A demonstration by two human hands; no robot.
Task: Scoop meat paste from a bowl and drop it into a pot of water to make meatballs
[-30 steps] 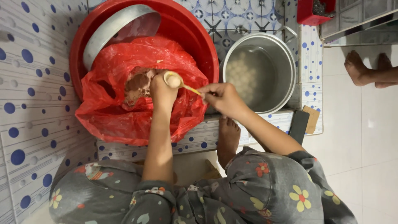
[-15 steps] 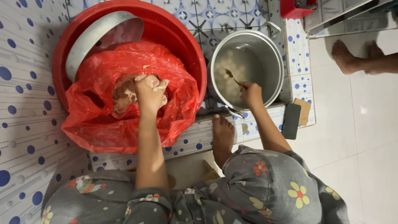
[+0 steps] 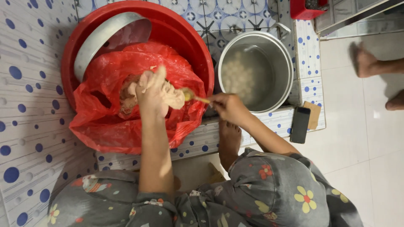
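Inside the red bag (image 3: 126, 122) in the red basin (image 3: 185, 38), the left hand (image 3: 152, 90) clenches a half-hidden pale paste lump (image 3: 173, 97), the right hand (image 3: 227, 107) pinches a spoon (image 3: 192, 96), beside a steel pot (image 3: 256, 71) with blurred contents on dotted tiles (image 3: 25, 63).

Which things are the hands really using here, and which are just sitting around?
In use:
- left hand squeezing a lump of pale paste
- right hand holding a spoon against the paste
- red bag in the red basin
- metal pot with pale balls in water

Just lying about:
- black phone
- brown card
- red box
- metal lid
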